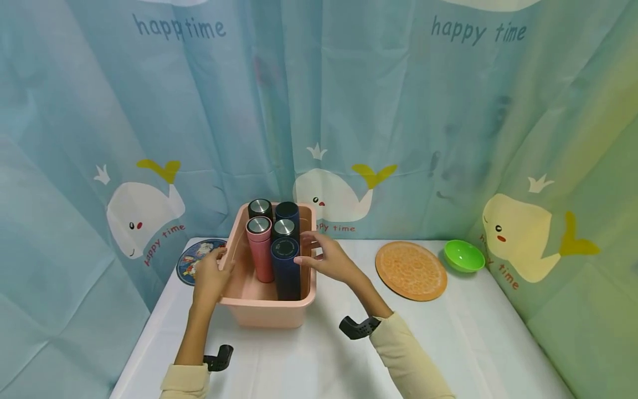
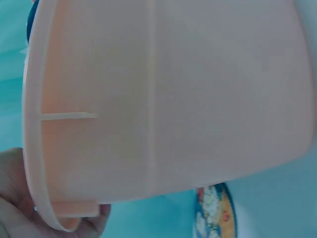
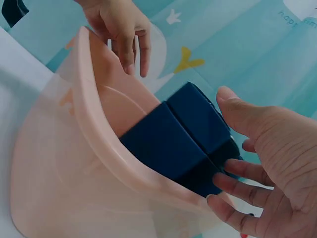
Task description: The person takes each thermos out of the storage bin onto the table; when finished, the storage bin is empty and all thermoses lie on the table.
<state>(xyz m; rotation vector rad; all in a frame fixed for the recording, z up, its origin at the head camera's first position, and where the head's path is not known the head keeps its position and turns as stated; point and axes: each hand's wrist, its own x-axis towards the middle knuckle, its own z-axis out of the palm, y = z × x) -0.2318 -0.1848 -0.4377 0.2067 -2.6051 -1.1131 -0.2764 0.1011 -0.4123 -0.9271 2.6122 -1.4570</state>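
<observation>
A pink plastic bin (image 1: 264, 303) holds several upright thermos bottles on the white table. My left hand (image 1: 211, 277) grips its left rim; in the left wrist view the fingers (image 2: 103, 214) curl round the rim's corner. My right hand (image 1: 326, 257) is at the right side, thumb and fingers spread beside the front navy thermos bottle (image 1: 286, 277), with a gap around its lid in the right wrist view. A pink thermos bottle (image 1: 260, 255) leans left of it. Behind stand a silver-topped dark bottle (image 1: 284, 227), a black bottle (image 1: 260, 207) and another navy bottle (image 1: 287, 210).
A round patterned blue mat (image 1: 191, 260) lies behind the left hand, partly hidden by the bin. Farther right are a round orange mat (image 1: 411, 271) and a green bowl (image 1: 464, 256). A blue whale-print curtain (image 1: 349, 111) hangs along the back.
</observation>
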